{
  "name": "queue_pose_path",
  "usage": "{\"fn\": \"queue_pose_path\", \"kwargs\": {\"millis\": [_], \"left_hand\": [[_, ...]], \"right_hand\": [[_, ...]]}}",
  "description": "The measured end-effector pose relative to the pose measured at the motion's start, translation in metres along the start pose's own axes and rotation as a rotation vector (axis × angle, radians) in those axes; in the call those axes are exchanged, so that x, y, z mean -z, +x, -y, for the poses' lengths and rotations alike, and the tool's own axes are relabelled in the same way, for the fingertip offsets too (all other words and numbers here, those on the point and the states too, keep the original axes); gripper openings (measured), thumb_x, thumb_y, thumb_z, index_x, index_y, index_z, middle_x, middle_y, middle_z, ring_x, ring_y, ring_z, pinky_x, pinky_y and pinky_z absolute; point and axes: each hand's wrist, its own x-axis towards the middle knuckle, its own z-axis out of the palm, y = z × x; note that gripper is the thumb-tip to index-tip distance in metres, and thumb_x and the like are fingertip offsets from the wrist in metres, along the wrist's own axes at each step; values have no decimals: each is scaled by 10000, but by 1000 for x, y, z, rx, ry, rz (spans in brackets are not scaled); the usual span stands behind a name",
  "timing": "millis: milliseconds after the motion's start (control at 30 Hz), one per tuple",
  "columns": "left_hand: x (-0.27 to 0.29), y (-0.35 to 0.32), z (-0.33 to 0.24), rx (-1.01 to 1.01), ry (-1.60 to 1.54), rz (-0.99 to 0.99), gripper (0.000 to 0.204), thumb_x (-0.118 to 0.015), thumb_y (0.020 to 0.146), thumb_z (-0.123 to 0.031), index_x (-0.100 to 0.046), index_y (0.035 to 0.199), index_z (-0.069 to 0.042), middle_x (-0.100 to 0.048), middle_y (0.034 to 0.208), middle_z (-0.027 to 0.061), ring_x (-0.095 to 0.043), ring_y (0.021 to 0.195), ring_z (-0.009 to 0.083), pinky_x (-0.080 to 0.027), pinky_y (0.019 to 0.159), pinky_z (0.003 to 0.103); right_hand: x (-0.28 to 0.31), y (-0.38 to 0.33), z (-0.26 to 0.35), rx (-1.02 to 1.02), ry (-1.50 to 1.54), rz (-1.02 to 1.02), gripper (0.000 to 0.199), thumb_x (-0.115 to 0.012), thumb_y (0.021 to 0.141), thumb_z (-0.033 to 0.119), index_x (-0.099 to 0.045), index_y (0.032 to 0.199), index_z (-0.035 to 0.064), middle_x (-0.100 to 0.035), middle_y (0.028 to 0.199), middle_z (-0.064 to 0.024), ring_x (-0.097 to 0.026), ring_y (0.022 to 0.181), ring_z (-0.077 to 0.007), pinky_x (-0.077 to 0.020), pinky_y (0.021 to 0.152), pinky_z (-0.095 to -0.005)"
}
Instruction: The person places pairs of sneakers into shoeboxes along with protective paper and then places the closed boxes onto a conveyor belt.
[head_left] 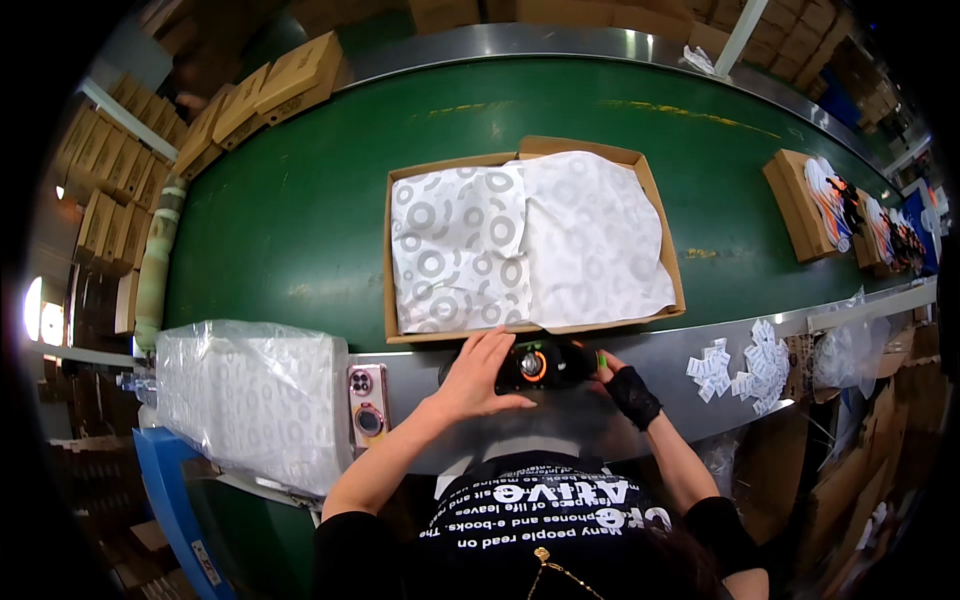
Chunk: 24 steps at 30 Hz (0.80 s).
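Note:
Between my hands, at the near side of the open box, is a black shoe (pixel 562 364) with an orange ring and a small green accent. My left hand (pixel 478 378) grips its left end, fingers over the top and thumb along the near side. At the right end, my right hand (pixel 628 390), in a black fingerless glove, holds the shoe with its fingertips. Just beyond lies an open cardboard box (pixel 390 270) lined with wrapping paper (pixel 455 255), white with grey rings; its right-hand sheet (pixel 595 240) looks plainer. What lies under the paper is hidden.
Left of me are a plastic-covered paper stack (pixel 265 400) and a phone (pixel 369 405). Small white labels (pixel 760 368) lie in piles on the metal edge to the right. Boxes with colourful shoes (pixel 825 205) stand on the green belt (pixel 290 220); closed boxes (pixel 300 75) sit far left.

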Motion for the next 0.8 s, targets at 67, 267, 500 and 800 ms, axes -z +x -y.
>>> {"fn": "queue_pose_path", "kwargs": {"millis": [67,267,500,800], "left_hand": [[-10,-13,-5,8,174,34,852,-767,539,-353,-357,1160,61,-404,1159,219,-352,1141,364,-271,959,455],[27,-23,-8,489,-592,-220,662,-766,557,-147,-456,1124,-2,-534,1050,115,-495,1006,221,-366,892,325],[72,-4,11,569,-1027,-477,559,-757,582,-103,-496,1063,11,-567,977,77,-545,881,158,-430,816,282],[10,86,132,981,-1448,-587,559,-654,727,-380,-507,1018,74,-575,982,133,-577,831,203,-477,715,321]], "right_hand": [[-7,9,8,-78,101,201,456,-562,809,251,-423,1176,19,-559,933,-42,-531,834,-109,-436,720,-242],[-20,-14,75,323,-34,379,653,-684,711,210,-359,1252,41,-458,1081,-62,-483,942,-140,-401,802,-270],[-43,-26,123,724,-336,342,676,-709,676,301,-405,1205,10,-491,1077,-96,-512,890,-168,-408,746,-269],[-12,-11,28,227,-331,298,418,-643,739,207,-504,1092,33,-572,949,-68,-547,813,-138,-425,666,-240]]}}
